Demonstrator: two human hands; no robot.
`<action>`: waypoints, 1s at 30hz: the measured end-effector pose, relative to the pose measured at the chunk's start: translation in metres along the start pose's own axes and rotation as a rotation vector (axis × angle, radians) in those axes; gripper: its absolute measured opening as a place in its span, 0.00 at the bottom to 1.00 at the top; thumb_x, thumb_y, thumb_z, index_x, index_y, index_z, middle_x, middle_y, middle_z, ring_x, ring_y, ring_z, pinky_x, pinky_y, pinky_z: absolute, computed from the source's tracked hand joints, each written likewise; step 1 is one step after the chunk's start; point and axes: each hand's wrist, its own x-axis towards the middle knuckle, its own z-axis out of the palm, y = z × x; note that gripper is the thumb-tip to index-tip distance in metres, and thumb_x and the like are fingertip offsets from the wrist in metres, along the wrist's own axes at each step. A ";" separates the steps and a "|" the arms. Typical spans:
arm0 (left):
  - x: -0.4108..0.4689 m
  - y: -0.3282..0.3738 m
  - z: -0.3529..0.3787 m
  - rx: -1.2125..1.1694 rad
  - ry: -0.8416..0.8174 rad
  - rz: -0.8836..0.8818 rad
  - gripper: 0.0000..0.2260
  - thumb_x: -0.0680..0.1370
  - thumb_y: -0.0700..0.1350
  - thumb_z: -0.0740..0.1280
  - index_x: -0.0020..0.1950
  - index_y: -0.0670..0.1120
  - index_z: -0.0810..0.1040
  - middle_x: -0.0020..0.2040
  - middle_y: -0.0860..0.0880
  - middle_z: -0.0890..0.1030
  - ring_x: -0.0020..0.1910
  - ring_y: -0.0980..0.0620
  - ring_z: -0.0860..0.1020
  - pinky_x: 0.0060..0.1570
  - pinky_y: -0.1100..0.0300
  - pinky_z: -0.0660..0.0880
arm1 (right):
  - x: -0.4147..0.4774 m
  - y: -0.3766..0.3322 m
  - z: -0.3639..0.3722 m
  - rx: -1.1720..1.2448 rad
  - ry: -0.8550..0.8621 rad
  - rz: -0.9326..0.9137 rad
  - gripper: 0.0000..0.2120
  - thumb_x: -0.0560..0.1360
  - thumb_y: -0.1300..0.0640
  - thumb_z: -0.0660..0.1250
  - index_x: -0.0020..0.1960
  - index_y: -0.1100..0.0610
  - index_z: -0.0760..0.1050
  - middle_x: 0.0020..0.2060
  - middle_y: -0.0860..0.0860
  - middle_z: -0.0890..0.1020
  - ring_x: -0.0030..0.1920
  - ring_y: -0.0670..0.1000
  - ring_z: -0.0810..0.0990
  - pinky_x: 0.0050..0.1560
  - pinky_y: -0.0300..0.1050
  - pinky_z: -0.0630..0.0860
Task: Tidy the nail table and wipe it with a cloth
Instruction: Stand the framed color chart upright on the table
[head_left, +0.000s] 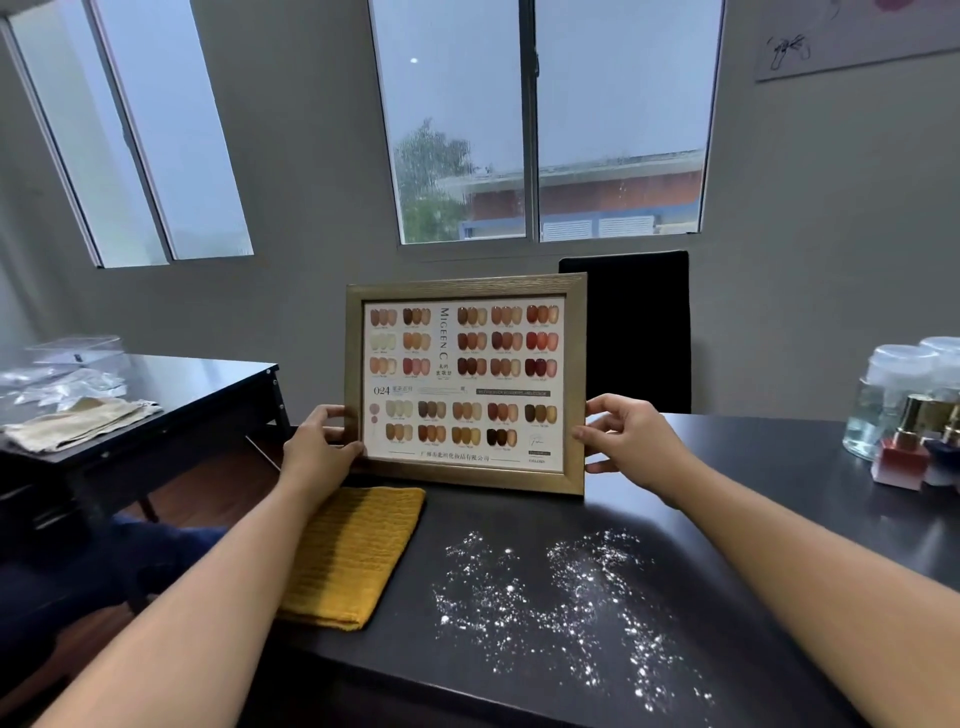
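Checking progress: what is done, what is left? (A)

Judged early. White powder flecks lie scattered over the near half of the black table. The folded mustard-yellow ribbed cloth lies flat at the near left edge, no hand on it. Wiping not yet begun. Clear lidded jars and polish bottles cluster at the right edge. (B)

Item in hand? (A)

Gold-framed nail colour chart, upright, printed face toward the wearer, over the table's left part, just beyond the cloth. Cannot tell whether its lower rail touches the tabletop. (B)

Grip? (A)

Left hand curls round the left rail low down, thumb on the front. Right hand grips the right rail at like height, fingers curled at the edge. The chart spans between them. Beyond: beige cloth on a second dark table to the left, black chair behind the frame. (B)
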 end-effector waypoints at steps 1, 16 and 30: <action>-0.001 0.000 -0.002 -0.006 -0.010 -0.001 0.19 0.72 0.39 0.72 0.60 0.53 0.73 0.49 0.49 0.81 0.50 0.49 0.79 0.45 0.56 0.77 | 0.000 0.000 0.000 0.000 -0.001 0.003 0.07 0.76 0.62 0.67 0.53 0.61 0.74 0.41 0.59 0.84 0.41 0.52 0.84 0.40 0.46 0.83; 0.003 -0.001 -0.018 -0.081 -0.186 -0.032 0.18 0.74 0.38 0.68 0.59 0.55 0.72 0.47 0.50 0.82 0.47 0.50 0.80 0.47 0.50 0.79 | -0.007 0.007 0.003 0.122 -0.027 0.030 0.05 0.74 0.64 0.68 0.48 0.57 0.75 0.43 0.60 0.83 0.42 0.55 0.83 0.46 0.55 0.82; 0.003 -0.002 -0.036 -0.185 -0.183 -0.036 0.17 0.75 0.37 0.67 0.60 0.53 0.75 0.50 0.46 0.82 0.51 0.47 0.81 0.54 0.45 0.78 | -0.009 0.001 0.011 0.102 -0.019 0.006 0.08 0.72 0.61 0.71 0.50 0.56 0.75 0.45 0.58 0.82 0.46 0.55 0.83 0.43 0.52 0.82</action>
